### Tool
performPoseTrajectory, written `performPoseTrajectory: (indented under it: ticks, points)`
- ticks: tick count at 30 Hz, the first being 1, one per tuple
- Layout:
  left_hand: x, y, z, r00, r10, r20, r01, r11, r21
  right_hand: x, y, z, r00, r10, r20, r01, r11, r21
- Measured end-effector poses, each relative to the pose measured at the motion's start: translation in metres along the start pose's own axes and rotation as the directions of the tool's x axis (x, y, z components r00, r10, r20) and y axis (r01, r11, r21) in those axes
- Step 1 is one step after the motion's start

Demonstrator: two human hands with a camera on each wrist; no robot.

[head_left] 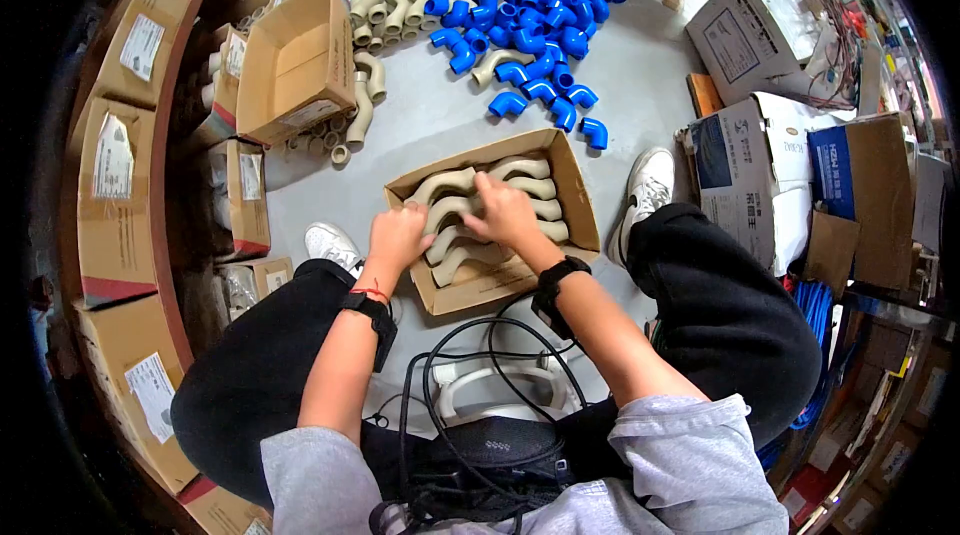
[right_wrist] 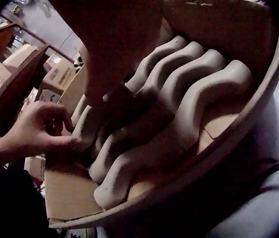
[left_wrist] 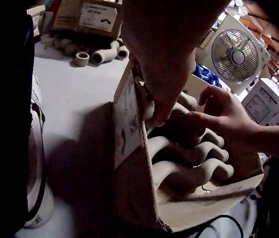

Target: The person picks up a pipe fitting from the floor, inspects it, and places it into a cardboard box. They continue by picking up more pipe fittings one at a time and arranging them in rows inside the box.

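An open cardboard box (head_left: 520, 292) between the person's legs holds several beige S-shaped pipe fittings (head_left: 470, 255) laid side by side in rows. Over its left wall, the left hand (head_left: 400, 235) pinches the near end of one fitting between thumb and curled fingers; this hand (right_wrist: 35, 126) shows from the side in the right wrist view. The right hand (head_left: 507, 210) reaches over the middle of the box and holds a fitting between thumb and fingers. In the left wrist view the right hand (left_wrist: 226, 116) is bent around that fitting, partly hidden by the left hand.
Blue elbow fittings (head_left: 540, 25) lie piled on the floor ahead, beside more beige fittings (head_left: 395, 5). An open carton (head_left: 295, 65) stands at the left near shelves of boxes (head_left: 120, 200). Cartons (head_left: 745, 170) line the right. Black cables (head_left: 430, 365) loop near the person's lap.
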State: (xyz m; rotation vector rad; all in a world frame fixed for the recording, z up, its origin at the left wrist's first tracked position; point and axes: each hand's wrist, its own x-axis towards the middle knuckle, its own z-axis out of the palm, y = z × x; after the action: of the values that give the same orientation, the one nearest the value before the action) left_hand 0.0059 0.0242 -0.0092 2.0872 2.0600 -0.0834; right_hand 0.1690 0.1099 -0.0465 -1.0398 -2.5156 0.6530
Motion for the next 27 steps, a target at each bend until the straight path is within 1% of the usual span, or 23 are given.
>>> performPoseTrajectory:
  ticks: [1,2,5,9,12,18,21,24,27]
  points:
    - [0.000,0.000,0.001,1.000,-0.011,0.007,0.011,1.000,-0.013,0.000,0.000,-0.007,0.999,0.043,0.013,-0.043,0.999,-0.022]
    - [0.000,0.000,0.002,1.000,-0.022,0.013,0.022,0.999,-0.025,0.000,0.007,-0.005,0.999,0.051,0.001,-0.051,0.999,0.000]
    - [-0.001,0.001,0.004,0.999,-0.026,0.034,0.027,0.999,-0.034,-0.002,0.013,-0.014,0.986,0.084,0.144,-0.071,0.993,-0.091]
    - [-0.001,0.003,0.006,1.000,-0.012,0.010,0.012,1.000,0.001,-0.004,0.011,-0.013,0.975,0.031,0.222,-0.017,0.998,-0.064]
    - [-0.001,0.004,0.005,1.000,-0.018,0.001,0.018,1.000,0.002,-0.007,0.012,-0.009,0.992,0.012,0.123,-0.009,0.999,-0.031]
    - [-0.001,0.006,0.007,0.999,-0.032,-0.016,0.032,0.999,-0.009,-0.008,0.013,-0.010,0.989,0.022,0.144,-0.020,1.000,-0.021]
    - [-0.001,0.007,0.004,0.999,-0.037,0.007,0.037,0.999,-0.007,-0.008,0.013,-0.011,0.988,0.026,0.151,-0.023,1.000,-0.021]
    - [-0.003,0.005,0.009,1.000,-0.012,-0.023,0.012,1.000,-0.005,-0.008,0.012,-0.013,0.993,0.017,0.120,-0.018,1.000,0.009]
    - [-0.002,0.004,0.011,0.999,-0.002,-0.035,0.003,1.000,0.018,-0.007,0.011,-0.013,0.987,0.120,0.104,-0.122,0.993,0.010]
